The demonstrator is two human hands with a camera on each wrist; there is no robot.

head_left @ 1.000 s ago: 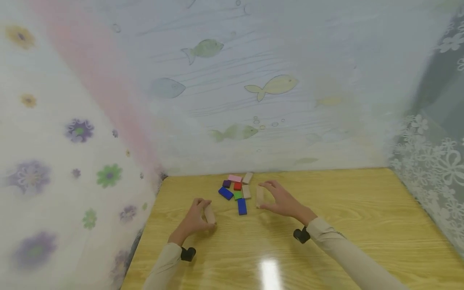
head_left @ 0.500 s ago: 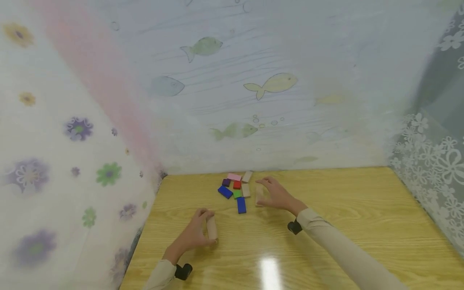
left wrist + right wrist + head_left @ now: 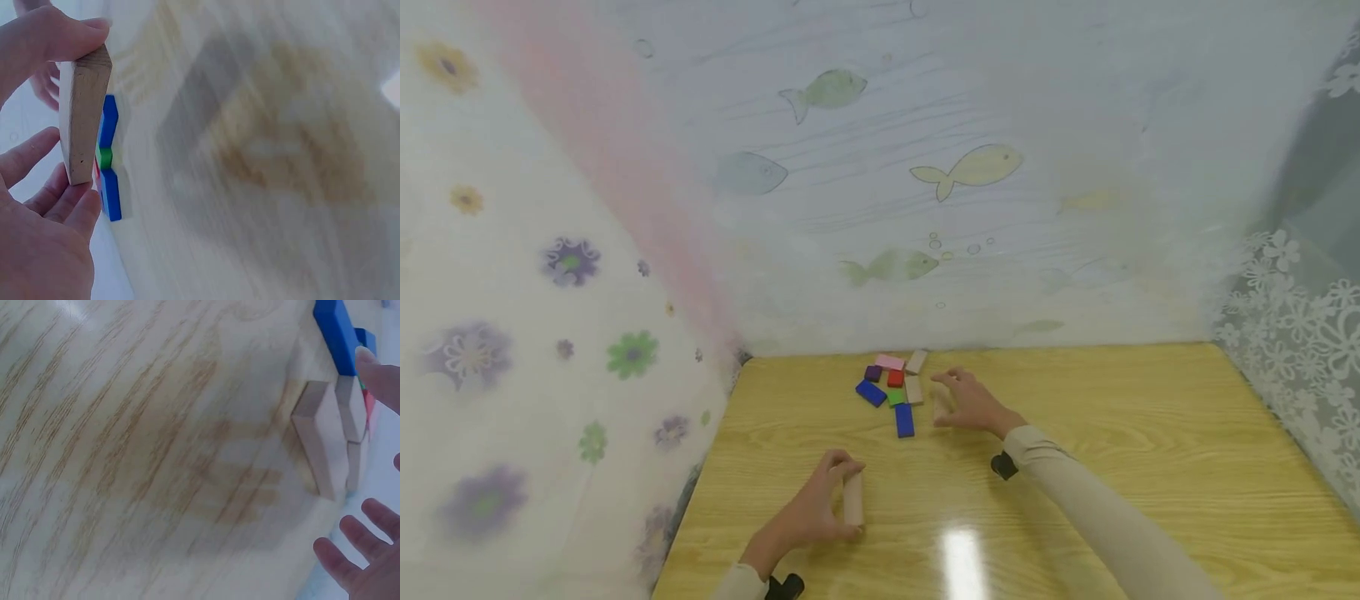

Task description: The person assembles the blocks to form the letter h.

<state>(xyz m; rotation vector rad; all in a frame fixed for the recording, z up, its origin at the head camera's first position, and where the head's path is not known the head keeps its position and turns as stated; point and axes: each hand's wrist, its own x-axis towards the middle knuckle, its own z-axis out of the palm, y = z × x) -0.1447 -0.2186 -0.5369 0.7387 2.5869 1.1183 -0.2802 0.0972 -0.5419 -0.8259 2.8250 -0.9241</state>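
Note:
My left hand [image 3: 814, 507] pinches a long plain wooden block [image 3: 852, 500] by its ends, thumb on one end and fingertips at the other. In the left wrist view that wooden block [image 3: 84, 119] is raised off the table. Farther back, my right hand [image 3: 976, 404] hovers over another plain wooden block [image 3: 941, 408], which lies on the table. The right wrist view shows thumb and fingers spread apart, with a gap to the long wooden block [image 3: 322, 437]. Left of that hand lies a loose cluster with a blue block [image 3: 905, 420] and a green block [image 3: 896, 398].
Also in the cluster are a second blue block [image 3: 871, 393], a purple block [image 3: 873, 373], a red block [image 3: 896, 378], a pink block [image 3: 890, 362] and two short wooden blocks [image 3: 913, 389]. The wooden table [image 3: 1075, 517] meets a painted wall [image 3: 1075, 275] behind them.
My left hand has carried its wooden block nearer to me and slightly right. My right hand has shifted slightly at its block, its fingers now apart from it; the cluster stays put.

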